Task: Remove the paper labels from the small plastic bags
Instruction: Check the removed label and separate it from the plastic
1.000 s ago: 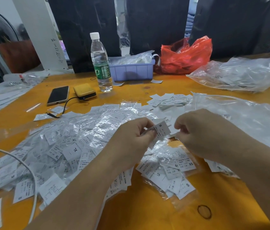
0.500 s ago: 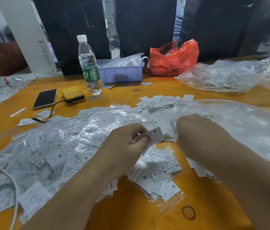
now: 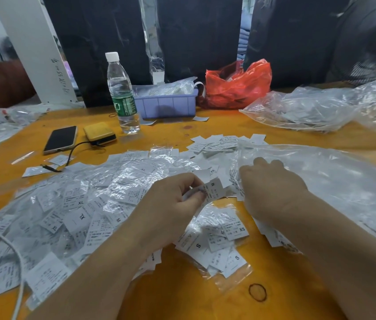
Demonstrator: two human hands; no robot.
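M label (image 3: pixel 213 189) in L hand (image 3: pixel 173 204) grip

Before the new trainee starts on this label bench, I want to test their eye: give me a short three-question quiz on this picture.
1. True or false: the left hand pinches a label marked M.
2. Which stands nearest the water bottle? A) red bag B) purple tray C) phone
3. Fill in: the right hand rests on a large clear ____ bag.

Key: 1 true. 2 B, the purple tray. 3 plastic.
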